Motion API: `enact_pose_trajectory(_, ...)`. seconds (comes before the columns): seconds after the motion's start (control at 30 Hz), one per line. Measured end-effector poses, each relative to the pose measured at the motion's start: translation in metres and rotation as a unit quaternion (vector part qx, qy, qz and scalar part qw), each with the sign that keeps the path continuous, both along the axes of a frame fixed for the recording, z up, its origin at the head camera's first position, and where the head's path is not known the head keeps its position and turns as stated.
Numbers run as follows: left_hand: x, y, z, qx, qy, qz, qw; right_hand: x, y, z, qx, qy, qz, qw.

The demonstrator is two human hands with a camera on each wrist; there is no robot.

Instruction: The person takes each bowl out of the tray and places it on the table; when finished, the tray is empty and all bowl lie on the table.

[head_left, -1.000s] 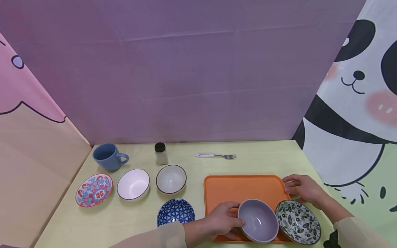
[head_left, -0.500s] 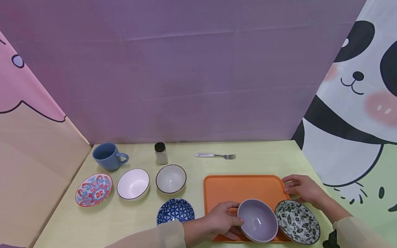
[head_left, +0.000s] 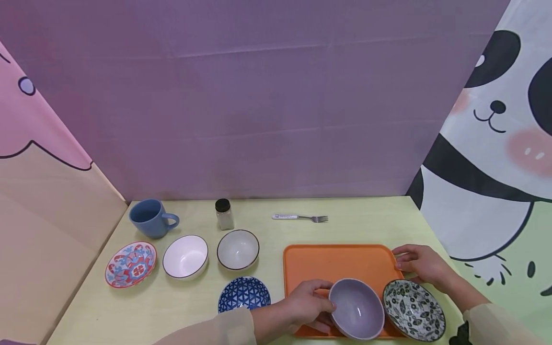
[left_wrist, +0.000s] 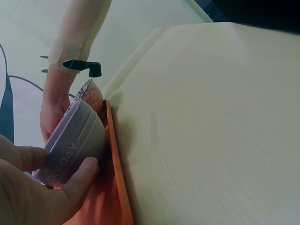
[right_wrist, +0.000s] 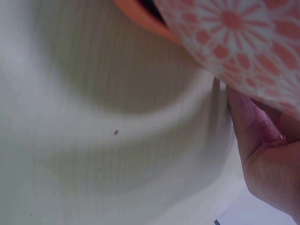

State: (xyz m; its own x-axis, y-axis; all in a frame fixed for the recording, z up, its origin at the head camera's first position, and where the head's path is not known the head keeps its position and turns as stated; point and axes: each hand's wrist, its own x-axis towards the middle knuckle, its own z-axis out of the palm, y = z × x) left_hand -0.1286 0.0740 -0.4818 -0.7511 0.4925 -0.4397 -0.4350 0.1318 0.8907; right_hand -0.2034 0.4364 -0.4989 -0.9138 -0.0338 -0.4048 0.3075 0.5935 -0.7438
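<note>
A pale table [head_left: 366, 227] spreads across the lower part of the head view, below a purple cloth [head_left: 267, 105]. At the lower edge, right of centre, one lavender bowl [head_left: 358, 311] is at the near side of one orange tray [head_left: 332, 261], grasped at its side between thumb and fingers of the left hand [head_left: 304, 306]. That hold should work best with the bowl kept level and clear of the one floral bowl [head_left: 414, 309] just beside it at lower right, since a knock could chip a rim. The right hand [head_left: 424, 266] is at the tray's right edge; whether it grips or merely touches, I cannot tell. Left of the tray is one blue patterned bowl [head_left: 244, 292]; beyond it, two white bowls [head_left: 186, 257] and one red-and-blue dish [head_left: 131, 265]: five bowls altogether. Farthest back are one mug [head_left: 148, 219] at left, one jar [head_left: 224, 215] and one fork [head_left: 302, 218].
</note>
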Motion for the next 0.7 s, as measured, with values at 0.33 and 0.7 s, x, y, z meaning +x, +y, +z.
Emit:
enact_pose_trajectory(0.33, -0.004, -0.009, 0.002, 0.011, 0.002, 0.005, 0.9999, -0.001, 0.002, -0.002, -0.004, 0.002, 0.001, 1.0000)
enact_pose_trajectory(0.7, -0.006, -0.023, 0.008, -0.017, -0.002, 0.013, 0.9998, 0.000, 0.002, -0.002, -0.016, 0.001, 0.001, 0.9999)
